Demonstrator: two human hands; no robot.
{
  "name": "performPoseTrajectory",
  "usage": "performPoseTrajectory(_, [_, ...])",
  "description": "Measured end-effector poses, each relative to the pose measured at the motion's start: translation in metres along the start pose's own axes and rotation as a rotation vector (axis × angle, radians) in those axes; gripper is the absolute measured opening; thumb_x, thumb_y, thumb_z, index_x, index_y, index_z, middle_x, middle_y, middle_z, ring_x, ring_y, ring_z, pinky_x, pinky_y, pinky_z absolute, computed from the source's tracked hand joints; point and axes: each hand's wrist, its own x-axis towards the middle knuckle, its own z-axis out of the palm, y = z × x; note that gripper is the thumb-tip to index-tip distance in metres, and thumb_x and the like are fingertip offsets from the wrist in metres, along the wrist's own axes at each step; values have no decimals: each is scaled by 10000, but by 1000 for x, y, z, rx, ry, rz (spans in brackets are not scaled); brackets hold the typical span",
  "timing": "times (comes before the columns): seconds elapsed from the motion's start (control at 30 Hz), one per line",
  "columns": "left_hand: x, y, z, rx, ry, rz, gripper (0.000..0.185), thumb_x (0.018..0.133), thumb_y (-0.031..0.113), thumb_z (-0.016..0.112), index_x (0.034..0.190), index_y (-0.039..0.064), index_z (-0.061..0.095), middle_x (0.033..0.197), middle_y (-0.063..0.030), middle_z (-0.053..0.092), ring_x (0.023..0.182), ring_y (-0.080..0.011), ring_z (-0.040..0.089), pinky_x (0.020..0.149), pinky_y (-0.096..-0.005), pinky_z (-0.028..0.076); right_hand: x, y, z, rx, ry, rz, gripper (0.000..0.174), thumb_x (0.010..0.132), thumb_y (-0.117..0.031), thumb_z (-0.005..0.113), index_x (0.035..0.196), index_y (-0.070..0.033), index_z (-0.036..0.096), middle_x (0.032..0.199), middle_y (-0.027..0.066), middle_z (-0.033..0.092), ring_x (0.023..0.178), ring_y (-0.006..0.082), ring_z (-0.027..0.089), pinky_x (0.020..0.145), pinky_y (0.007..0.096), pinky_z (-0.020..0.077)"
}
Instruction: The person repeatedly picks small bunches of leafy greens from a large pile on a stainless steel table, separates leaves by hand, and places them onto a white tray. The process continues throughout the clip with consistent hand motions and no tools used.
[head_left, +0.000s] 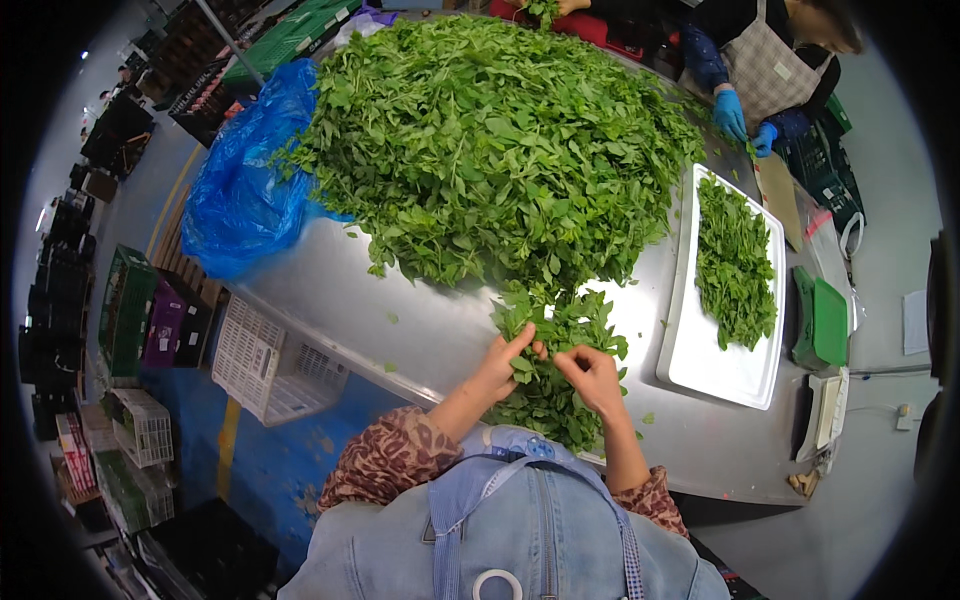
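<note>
My left hand (501, 366) grips a small bunch of leafy green herb sprigs (517, 311) above the near edge of a metal table (330, 277). Close by on its right, my right hand (598, 375) has thumb and forefinger pinched together; whether a stem is between them cannot be made out. Loose sprigs (544, 409) lie beneath both hands, against my denim clothing. Beyond them rises a large heap of the same leafy herb (487, 150). To the right, a white tray (720, 379) holds a layer of sprigs (735, 262).
A blue plastic bag (251, 172) slumps at the table's left. A green scale-like device (825, 322) stands right of the tray. Across the table, a person's blue-gloved hands (729, 114) handle greens; another person's bare hand (574, 4) is at the top. A white crate (251, 360) sits lower left.
</note>
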Motion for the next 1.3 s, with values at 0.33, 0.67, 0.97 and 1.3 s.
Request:
performPoseTrajectory(0.33, [-17, -4, 19, 553, -217, -448, 225, 956, 313, 578, 946, 97, 519, 658, -4, 519, 500, -119, 465, 459, -270, 399, 14, -6, -14, 169, -158, 81, 532, 971, -424, 485, 786, 59, 609, 651, 47, 517, 628, 144, 475, 569, 370, 409])
performPoseTrajectory(0.67, [-2, 21, -26, -36, 170, -170, 196, 972, 317, 551, 863, 174, 473, 567, 63, 354, 475, -67, 304, 394, -219, 238, 22, 48, -34, -348, 131, -16, 429, 850, -282, 701, 1205, -71, 584, 871, 48, 665, 731, 119, 596, 668, 267, 479])
performPoseTrajectory(0.97, [24, 68, -54, -479, 175, -13, 197, 1000, 248, 487, 1063, 71, 549, 586, 33, 368, 457, -73, 268, 402, -224, 229, 24, 44, -39, -73, 238, 46, 237, 820, -233, 694, 901, -10, 678, 782, 109, 695, 702, 216, 679, 680, 313, 526])
performPoseTrajectory(1.3, [13, 32, -46, -332, 212, -169, 209, 990, 245, 510, 838, 131, 420, 597, 36, 357, 463, -77, 272, 396, -226, 223, 11, 45, -48, 579, -5, 133, 295, 887, -196, 664, 1068, 32, 620, 777, 85, 680, 703, 112, 629, 635, 250, 479])
